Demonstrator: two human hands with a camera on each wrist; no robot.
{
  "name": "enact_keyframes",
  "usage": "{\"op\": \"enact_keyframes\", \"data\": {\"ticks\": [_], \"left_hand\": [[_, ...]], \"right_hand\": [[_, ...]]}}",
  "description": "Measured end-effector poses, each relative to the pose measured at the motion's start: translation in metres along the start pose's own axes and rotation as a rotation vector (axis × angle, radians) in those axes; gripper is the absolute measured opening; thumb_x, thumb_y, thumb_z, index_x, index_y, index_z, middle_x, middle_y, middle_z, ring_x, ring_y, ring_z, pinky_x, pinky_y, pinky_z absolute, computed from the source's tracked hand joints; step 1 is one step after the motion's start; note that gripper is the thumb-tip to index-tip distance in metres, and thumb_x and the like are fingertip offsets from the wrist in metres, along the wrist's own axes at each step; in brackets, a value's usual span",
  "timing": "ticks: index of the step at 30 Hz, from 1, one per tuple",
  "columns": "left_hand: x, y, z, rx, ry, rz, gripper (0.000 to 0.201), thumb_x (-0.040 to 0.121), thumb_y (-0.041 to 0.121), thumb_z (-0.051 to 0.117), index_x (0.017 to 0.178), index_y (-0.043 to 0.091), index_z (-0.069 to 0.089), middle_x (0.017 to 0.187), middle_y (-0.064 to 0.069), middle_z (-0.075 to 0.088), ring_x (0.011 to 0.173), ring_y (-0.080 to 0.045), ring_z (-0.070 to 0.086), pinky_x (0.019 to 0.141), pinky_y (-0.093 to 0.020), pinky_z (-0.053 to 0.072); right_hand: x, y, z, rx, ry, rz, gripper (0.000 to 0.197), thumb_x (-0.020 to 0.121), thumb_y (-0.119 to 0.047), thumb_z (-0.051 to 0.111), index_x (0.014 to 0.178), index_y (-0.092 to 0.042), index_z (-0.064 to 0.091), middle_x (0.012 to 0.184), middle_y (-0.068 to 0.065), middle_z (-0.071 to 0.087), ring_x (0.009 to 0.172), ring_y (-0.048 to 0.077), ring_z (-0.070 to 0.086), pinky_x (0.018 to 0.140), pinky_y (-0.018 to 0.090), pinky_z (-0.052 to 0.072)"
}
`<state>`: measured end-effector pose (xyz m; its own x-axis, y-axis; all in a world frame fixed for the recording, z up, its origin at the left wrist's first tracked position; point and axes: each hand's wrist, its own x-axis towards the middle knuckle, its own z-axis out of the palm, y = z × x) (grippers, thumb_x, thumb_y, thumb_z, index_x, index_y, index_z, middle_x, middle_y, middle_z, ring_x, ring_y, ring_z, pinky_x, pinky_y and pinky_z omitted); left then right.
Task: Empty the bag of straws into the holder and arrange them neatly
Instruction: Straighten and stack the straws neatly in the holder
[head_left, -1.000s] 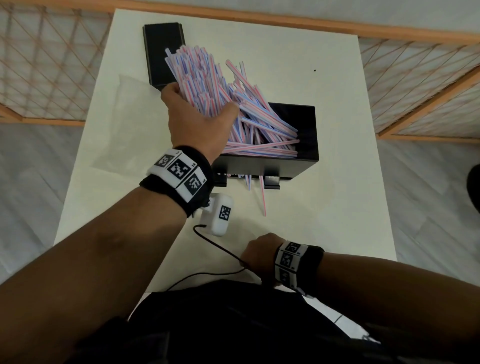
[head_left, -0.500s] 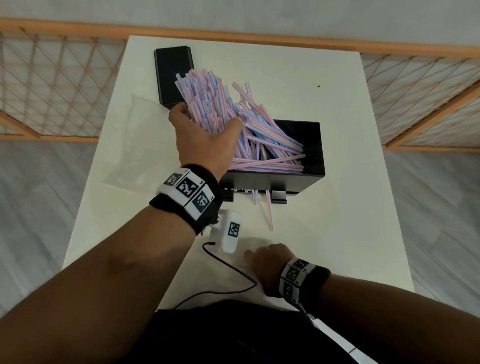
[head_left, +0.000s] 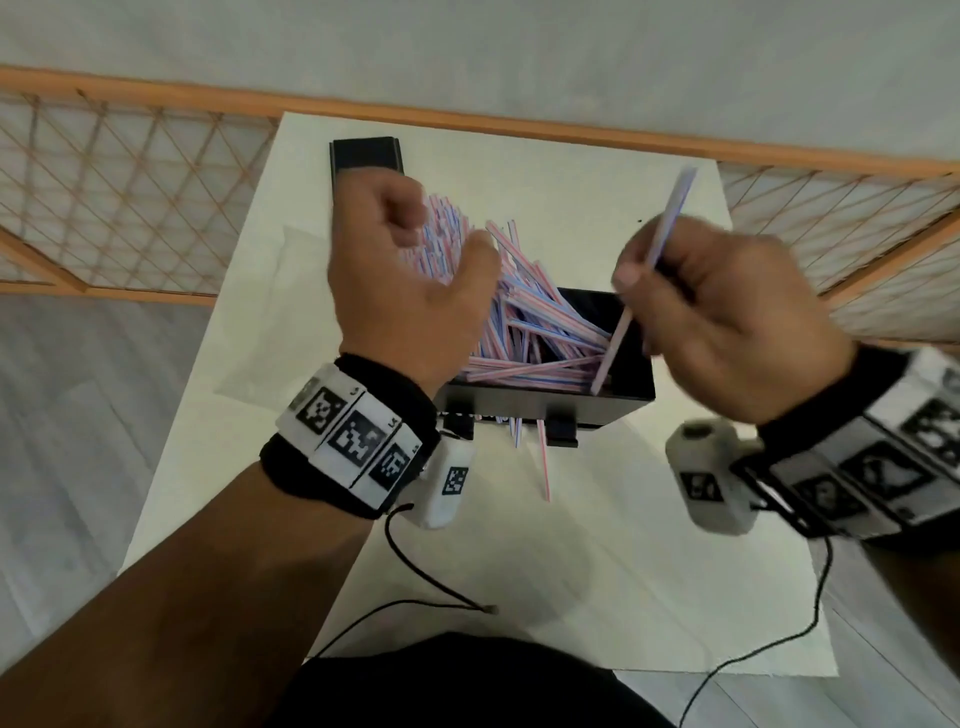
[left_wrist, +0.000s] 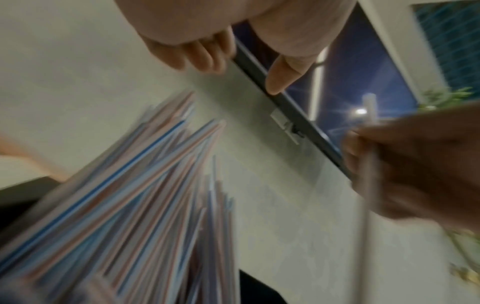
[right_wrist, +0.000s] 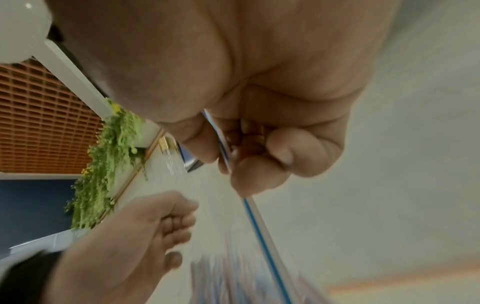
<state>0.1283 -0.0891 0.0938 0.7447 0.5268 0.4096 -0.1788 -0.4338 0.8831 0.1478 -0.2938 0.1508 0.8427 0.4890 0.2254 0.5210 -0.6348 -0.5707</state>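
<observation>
The white surface (head_left: 597, 582) fills the centre of the head view. On it, at mid-frame, stands the black holder (head_left: 545, 410), its opening upward. The straws (head_left: 524, 338) lie in it as a loose, crossed heap, fanning toward the upper left; a few (head_left: 543, 462) poke out through the near wall onto the surface. The clear bag (head_left: 270, 322) lies flat at the left, apparently empty, and a black lid-like piece (head_left: 366, 156) sits at the upper centre.

The left hand (head_left: 410, 275) hovers over the fan, fingers loosely curled and gripping nothing. The right hand (head_left: 727, 312) pinches a single straw (head_left: 670, 213) between thumb and fingers, tilted with its lower end inside the holder.

Judgement: the straws are light, thin, smooth and easily kinked; they are best gathered as a bundle around the middle, with gentle pressure.

The right wrist view alone shows the pinch closely, fingertips (right_wrist: 259, 179) closed on the straw. The left wrist view, blurred, shows the fan from below. Only the head view shows the holder and bag.
</observation>
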Motion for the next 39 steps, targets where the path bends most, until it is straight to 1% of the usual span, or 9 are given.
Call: {"op": "enact_keyframes", "data": {"ticks": [3, 7, 13, 16, 19, 23, 27, 33, 39], "left_hand": [[-0.009, 0.003, 0.011, -0.044, -0.223, 0.004, 0.016, 0.077, 0.01, 0.071, 0.077, 0.013, 0.055, 0.061, -0.008, 0.054, 0.052, -0.014, 0.048, 0.052, -0.016, 0.04], [-0.022, -0.01, 0.016, 0.165, -0.581, 0.056, 0.015, 0.077, 0.009, 0.073, 0.069, 0.01, 0.06, 0.053, 0.0, 0.057, 0.05, -0.019, 0.054, 0.057, -0.021, 0.045], [-0.029, -0.006, 0.006, 0.255, -0.486, 0.483, 0.018, 0.08, 0.019, 0.068, 0.065, 0.013, 0.061, 0.05, 0.003, 0.055, 0.043, -0.02, 0.051, 0.043, -0.033, 0.046], [-0.017, -0.004, 0.0, 0.456, -0.741, 0.374, 0.024, 0.085, 0.032, 0.059, 0.067, 0.016, 0.064, 0.052, 0.004, 0.056, 0.048, -0.019, 0.054, 0.05, -0.034, 0.052], [-0.012, -0.006, 0.002, 0.858, -1.04, 0.272, 0.024, 0.088, 0.038, 0.056, 0.076, 0.018, 0.061, 0.062, 0.002, 0.053, 0.066, -0.025, 0.059, 0.06, -0.031, 0.05], [-0.012, -0.008, 0.005, 0.881, -1.054, 0.228, 0.016, 0.088, 0.036, 0.058, 0.084, 0.021, 0.062, 0.071, 0.002, 0.057, 0.074, -0.026, 0.061, 0.062, -0.031, 0.046], [-0.013, -0.01, 0.003, 0.839, -1.11, 0.217, 0.017, 0.087, 0.034, 0.061, 0.086, 0.019, 0.067, 0.076, 0.0, 0.066, 0.076, -0.025, 0.064, 0.067, -0.032, 0.054], [-0.015, -0.016, 0.007, 0.817, -1.126, 0.216, 0.026, 0.093, 0.031, 0.061, 0.077, 0.024, 0.042, 0.065, 0.007, 0.036, 0.074, -0.022, 0.05, 0.065, -0.031, 0.038], [-0.018, -0.018, 0.01, 0.861, -1.157, 0.215, 0.022, 0.095, 0.032, 0.059, 0.081, 0.022, 0.045, 0.068, 0.007, 0.033, 0.074, -0.023, 0.05, 0.064, -0.033, 0.04]], "right_hand": [[0.02, 0.012, 0.003, -0.019, 0.062, 0.007, 0.021, 0.095, -0.028, 0.049, 0.087, -0.013, 0.06, 0.064, -0.002, 0.059, 0.06, 0.019, 0.056, 0.061, 0.032, 0.041], [0.022, 0.053, 0.049, -0.177, -0.235, 0.122, 0.02, 0.097, -0.027, 0.051, 0.084, -0.012, 0.055, 0.068, 0.001, 0.056, 0.068, 0.029, 0.053, 0.062, 0.034, 0.035], [0.003, 0.084, 0.09, -0.201, -0.426, 0.288, 0.028, 0.092, -0.037, 0.055, 0.073, -0.019, 0.047, 0.069, 0.003, 0.058, 0.067, 0.028, 0.055, 0.061, 0.033, 0.043], [0.003, 0.079, 0.089, -0.203, -0.47, 0.242, 0.047, 0.09, -0.054, 0.049, 0.065, -0.015, 0.049, 0.059, 0.002, 0.052, 0.057, 0.019, 0.048, 0.056, 0.032, 0.04], [0.005, 0.072, 0.09, -0.231, -0.725, 0.23, 0.062, 0.082, -0.076, 0.041, 0.069, -0.018, 0.059, 0.064, 0.002, 0.058, 0.064, 0.019, 0.055, 0.065, 0.034, 0.049], [0.006, 0.063, 0.098, -0.229, -0.904, 0.249, 0.047, 0.08, -0.077, 0.048, 0.073, -0.031, 0.055, 0.07, -0.006, 0.058, 0.073, 0.015, 0.058, 0.073, 0.032, 0.048], [0.011, 0.062, 0.105, -0.291, -0.948, 0.278, 0.055, 0.078, -0.082, 0.043, 0.091, -0.033, 0.064, 0.073, -0.008, 0.061, 0.079, 0.015, 0.06, 0.079, 0.033, 0.051], [0.012, 0.059, 0.098, -0.359, -0.903, 0.264, 0.058, 0.08, -0.08, 0.045, 0.089, -0.026, 0.066, 0.07, -0.006, 0.062, 0.076, 0.015, 0.061, 0.078, 0.033, 0.054], [0.008, 0.047, 0.086, -0.302, -0.833, 0.278, 0.038, 0.083, -0.065, 0.058, 0.066, -0.034, 0.045, 0.084, -0.004, 0.065, 0.083, 0.018, 0.061, 0.08, 0.033, 0.053]]}}
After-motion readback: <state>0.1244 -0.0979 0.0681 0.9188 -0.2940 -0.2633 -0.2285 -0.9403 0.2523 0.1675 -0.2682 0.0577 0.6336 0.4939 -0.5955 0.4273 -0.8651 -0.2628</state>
